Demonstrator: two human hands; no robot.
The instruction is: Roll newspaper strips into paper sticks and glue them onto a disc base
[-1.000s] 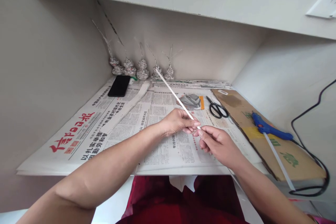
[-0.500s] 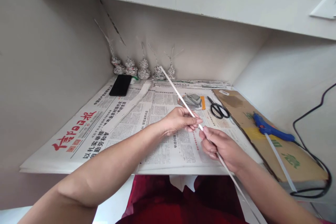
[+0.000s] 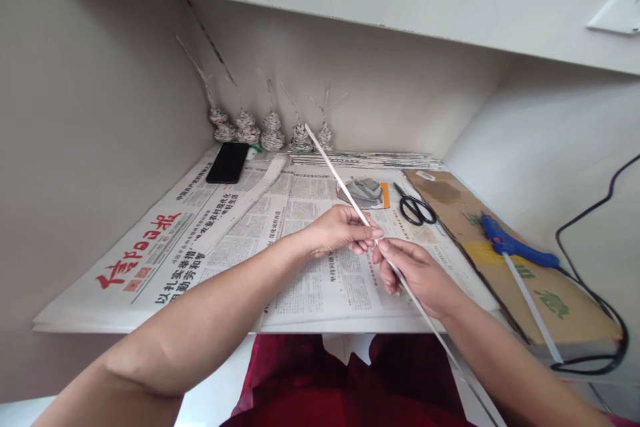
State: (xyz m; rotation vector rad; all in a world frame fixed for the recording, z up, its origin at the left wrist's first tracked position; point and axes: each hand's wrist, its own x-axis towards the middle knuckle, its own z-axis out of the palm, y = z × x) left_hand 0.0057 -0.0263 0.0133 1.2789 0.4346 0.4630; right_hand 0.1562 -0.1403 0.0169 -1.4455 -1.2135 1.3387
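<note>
The left hand (image 3: 345, 233) has its grip clamped on a thin white paper rod (image 3: 334, 170), with thumb and fingers pressed together around it. The right hand (image 3: 413, 273) is just beside, and its grip is also clamped, pinching the same rod between thumb and forefinger. If the two hands are the centre of the clock, the rod points in the air to 11 o'clock, and a slim white length leaves the right hand to 5 o'clock, past the front edge of the bench (image 3: 380, 330).

Under the hands, newspaper sheets (image 3: 305, 293) cover the bench. Near 12 o'clock lies a grey piece with an orange edge (image 3: 367, 192); what it is, I cannot tell. Behind it lies a bundle of thin paper rods (image 3: 370, 161). At 2 o'clock are black-handled scissors (image 3: 417, 210). At 3 o'clock a blue glue gun (image 3: 520, 247) rests on a cardboard piece (image 3: 580, 327). At 10 o'clock is a black smartphone (image 3: 227, 163), and between 10 and 11 stand five gourd-shaped paper weavings (image 3: 273, 133), in a row along the wall.
</note>
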